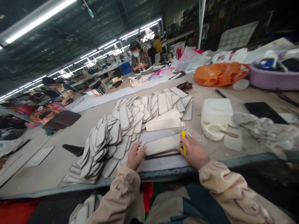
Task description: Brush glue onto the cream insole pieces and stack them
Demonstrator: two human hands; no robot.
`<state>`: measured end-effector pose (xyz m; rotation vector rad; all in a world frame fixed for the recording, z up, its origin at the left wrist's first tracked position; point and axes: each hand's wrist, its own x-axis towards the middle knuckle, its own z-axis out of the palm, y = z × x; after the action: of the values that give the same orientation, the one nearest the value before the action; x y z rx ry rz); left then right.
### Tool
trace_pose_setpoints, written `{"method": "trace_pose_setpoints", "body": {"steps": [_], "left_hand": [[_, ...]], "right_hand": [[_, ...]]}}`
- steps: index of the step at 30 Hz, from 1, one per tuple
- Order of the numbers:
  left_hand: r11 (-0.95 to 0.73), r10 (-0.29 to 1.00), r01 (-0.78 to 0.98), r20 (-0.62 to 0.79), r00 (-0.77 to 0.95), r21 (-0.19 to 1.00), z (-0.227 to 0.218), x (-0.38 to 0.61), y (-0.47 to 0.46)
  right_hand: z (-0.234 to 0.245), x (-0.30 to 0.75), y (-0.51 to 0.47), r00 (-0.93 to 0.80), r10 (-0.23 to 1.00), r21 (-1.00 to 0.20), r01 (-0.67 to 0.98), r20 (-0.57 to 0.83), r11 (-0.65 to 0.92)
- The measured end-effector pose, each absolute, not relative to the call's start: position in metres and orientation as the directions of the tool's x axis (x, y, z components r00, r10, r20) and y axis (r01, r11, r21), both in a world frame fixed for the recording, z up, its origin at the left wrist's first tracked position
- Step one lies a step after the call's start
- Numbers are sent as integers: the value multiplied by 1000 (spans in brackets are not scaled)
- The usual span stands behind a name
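In front of me lies a small stack of long, pale, round-ended panels (pixel 162 144) with dark edges. My left hand (pixel 135 155) is at its left end, thumb and fingers apart, holding nothing; whether a fingertip touches the stack is hard to tell. At the right end, my right hand (pixel 195 151) is closed around a yellow-handled brush (pixel 183 138), its whitish tip pointing away from me. Its fingers also rest by the panel's end. Just beyond lie more pale strips (pixel 163 124). A large heap of similar panels (pixel 112 133) curves round to the left and back.
Right of my hand stands a white plastic tub (pixel 217 110) with a stick (pixel 229 133) across its opening. Crumpled plastic (pixel 263 127), a dark flat slab (pixel 267 112), an orange bag (pixel 219 74) and a purple basin (pixel 275 76) lie further right. Co-workers sit beyond the table (pixel 88 112).
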<state>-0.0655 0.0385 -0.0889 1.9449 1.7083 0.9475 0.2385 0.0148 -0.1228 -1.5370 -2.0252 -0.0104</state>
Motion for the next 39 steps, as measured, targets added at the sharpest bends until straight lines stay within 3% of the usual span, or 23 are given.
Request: {"method": "trace_pose_setpoints", "body": {"steps": [3,5,10,13,15,17,20,23,29,39], "left_hand": [[-190,982,838,110,156,512,-80,-55,56],[-191,981,864,59,185,466,-76,-50,64],[-170,984,815,132,116,554,-73,-47,67],[-90,995,622,104,15,777,-67,-42,60],[5,999,398,10,-34,917,-59,-35,53],[72,997,150,-65,-50,986,-49,-27,46],[102,993,-139,-110,-52,985,-34,-18,36],[107,991,-266,-123,-45,958,-25,-17,28],[216,967,-398,-251,-37,891,-32,-33,15],[180,947,-471,-281,-154,864,-54,-42,3]], "right_hand": [[-117,239,13,-122,891,-393,865,437,312],[-111,241,12,-62,896,-456,844,439,282],[-91,259,13,88,859,-541,807,505,235],[-87,271,15,179,856,-620,760,486,193],[-87,275,17,235,867,-684,714,440,153],[-88,276,18,278,883,-744,659,377,111],[-89,274,19,314,889,-819,564,332,107],[-85,269,16,345,857,-863,465,383,198],[-74,258,12,410,798,-884,352,442,309],[-77,240,11,356,764,-820,430,538,377]]}}
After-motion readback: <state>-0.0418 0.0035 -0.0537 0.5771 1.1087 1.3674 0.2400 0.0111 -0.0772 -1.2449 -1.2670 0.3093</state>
